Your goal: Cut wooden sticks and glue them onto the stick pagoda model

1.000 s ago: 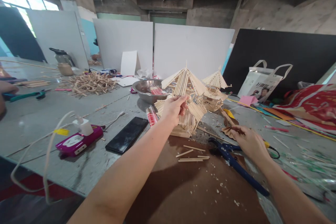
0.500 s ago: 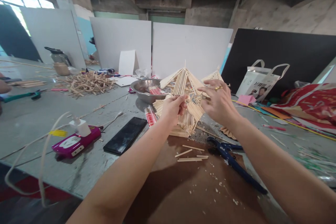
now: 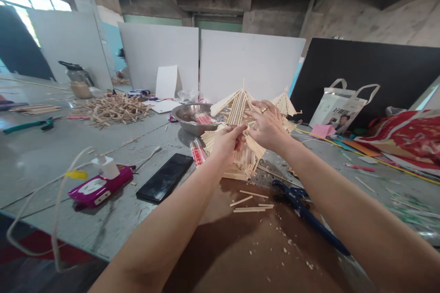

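Observation:
In the middle of the head view stands a model building of thin wooden sticks (image 3: 236, 109), with a pointed roof and a lower tier of slats. My left hand (image 3: 226, 143) is closed in a pinch at the front, gripping the model below the roof. My right hand (image 3: 270, 126), with a ring on one finger, lies over the roof's right side. Its fingers are stretched out and apart, touching or very close to the slats. Several loose short sticks (image 3: 249, 209) lie on a brown board (image 3: 227, 238) in front. Blue-handled pliers (image 3: 309, 215) rest under my right forearm.
A metal bowl (image 3: 185, 121) and a packet of sticks (image 3: 198, 152) stand behind and left of the model. Farther left are a black phone (image 3: 165, 177), a purple power strip (image 3: 103, 187) and a stick pile (image 3: 115, 109). A white bag (image 3: 333, 105) stands right.
My right hand has moved left, from beside the model onto the right side of its roof. My left hand keeps its place and its grip.

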`<state>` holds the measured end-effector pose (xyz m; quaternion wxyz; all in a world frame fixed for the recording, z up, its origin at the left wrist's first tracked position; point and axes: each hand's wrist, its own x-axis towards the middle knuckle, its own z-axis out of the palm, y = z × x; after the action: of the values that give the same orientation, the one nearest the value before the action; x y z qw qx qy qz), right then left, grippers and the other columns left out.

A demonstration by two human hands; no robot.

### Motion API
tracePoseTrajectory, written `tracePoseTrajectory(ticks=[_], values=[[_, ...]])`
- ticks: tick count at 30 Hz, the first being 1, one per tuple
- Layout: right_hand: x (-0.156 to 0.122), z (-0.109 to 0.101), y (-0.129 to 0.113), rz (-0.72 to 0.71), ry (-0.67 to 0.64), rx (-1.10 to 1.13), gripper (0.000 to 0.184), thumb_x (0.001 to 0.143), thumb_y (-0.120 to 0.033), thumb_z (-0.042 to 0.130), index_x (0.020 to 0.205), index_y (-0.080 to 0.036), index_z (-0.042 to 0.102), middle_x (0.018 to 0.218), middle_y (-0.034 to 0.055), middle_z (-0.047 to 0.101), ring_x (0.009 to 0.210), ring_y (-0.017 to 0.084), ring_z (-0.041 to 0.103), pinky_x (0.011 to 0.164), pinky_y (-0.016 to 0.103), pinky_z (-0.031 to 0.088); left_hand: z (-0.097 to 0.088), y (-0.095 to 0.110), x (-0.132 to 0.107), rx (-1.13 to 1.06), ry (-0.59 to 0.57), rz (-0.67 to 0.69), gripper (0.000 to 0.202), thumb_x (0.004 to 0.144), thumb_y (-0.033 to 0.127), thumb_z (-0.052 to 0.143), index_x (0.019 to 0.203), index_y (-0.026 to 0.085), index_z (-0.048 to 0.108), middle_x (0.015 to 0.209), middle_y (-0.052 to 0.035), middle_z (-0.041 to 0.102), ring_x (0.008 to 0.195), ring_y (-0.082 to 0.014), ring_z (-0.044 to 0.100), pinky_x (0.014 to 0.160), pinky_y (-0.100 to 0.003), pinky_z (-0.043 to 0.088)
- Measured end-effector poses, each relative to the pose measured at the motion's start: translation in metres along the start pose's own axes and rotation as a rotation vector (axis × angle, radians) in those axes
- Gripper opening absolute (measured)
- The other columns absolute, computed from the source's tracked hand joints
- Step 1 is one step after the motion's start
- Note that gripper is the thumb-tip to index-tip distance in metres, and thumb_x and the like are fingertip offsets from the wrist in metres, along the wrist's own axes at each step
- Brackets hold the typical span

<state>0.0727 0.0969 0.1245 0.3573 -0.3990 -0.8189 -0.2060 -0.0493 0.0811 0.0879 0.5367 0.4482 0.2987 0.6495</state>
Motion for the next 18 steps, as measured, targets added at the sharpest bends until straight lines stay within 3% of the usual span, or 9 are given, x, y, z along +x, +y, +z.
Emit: tracePoseTrajectory(ticks=[18], values=[[0.0003, -0.0014, -0.0022, 0.03, -0.046, -0.008, 0.043, 0.065, -0.019, 0.044, 0.107, -0.015, 0.055, 0.123, 0.0099, 0.041, 0.115, 0.03, 0.027, 0.092, 0.05, 0.023, -0.0006, 0.002, 0.0004, -0.008, 0.003, -0.015, 0.023, 0.057, 0.028, 0.066, 0.054, 0.014, 0.047, 0.039, 0.0052, 0.046, 0.029, -0.0015, 0.032, 0.03, -0.016, 0.019]])
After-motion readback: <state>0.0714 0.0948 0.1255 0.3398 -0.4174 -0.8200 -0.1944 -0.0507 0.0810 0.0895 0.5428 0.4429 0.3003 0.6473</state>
